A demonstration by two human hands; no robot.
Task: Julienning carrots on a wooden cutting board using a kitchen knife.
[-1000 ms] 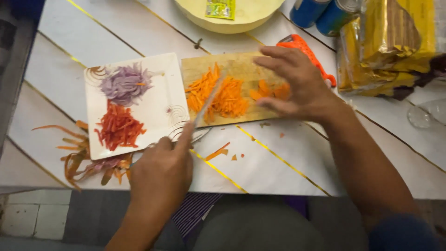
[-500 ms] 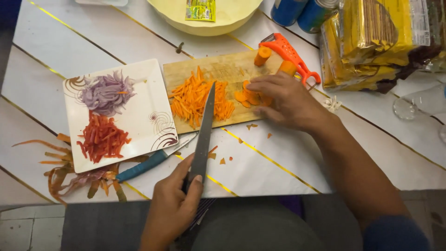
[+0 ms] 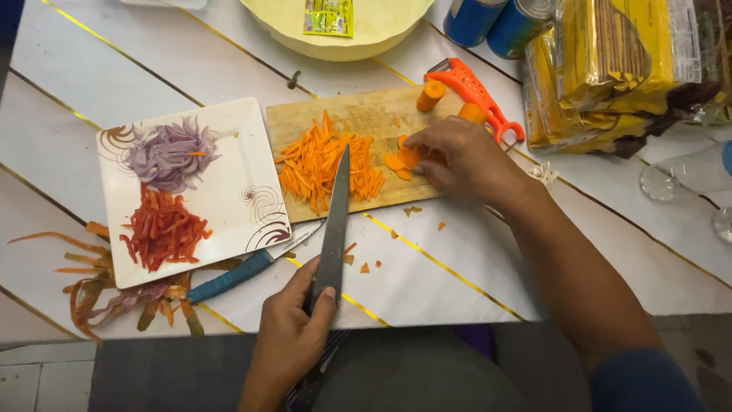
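My left hand (image 3: 293,328) grips a large knife (image 3: 334,221) by the handle; the blade points away from me, its tip over the wooden cutting board (image 3: 362,114). My right hand (image 3: 461,160) rests on the board's right part, fingers on flat carrot slices (image 3: 398,160). A heap of thin carrot strips (image 3: 324,164) lies in the board's middle. Two carrot stubs (image 3: 431,95) stand near the board's far right corner.
A white square plate (image 3: 236,183) left of the board holds sliced purple onion (image 3: 164,156) and red strips (image 3: 164,229). A blue-handled peeler (image 3: 229,278), carrot peelings (image 3: 91,294), an orange peeler (image 3: 476,95), a yellow bowl (image 3: 335,38), two cans (image 3: 496,23) and yellow packets (image 3: 610,69) surround it.
My left hand has drawn the knife back toward me, off the carrot strips. My right hand has shifted on the board and now gathers the flat slices.
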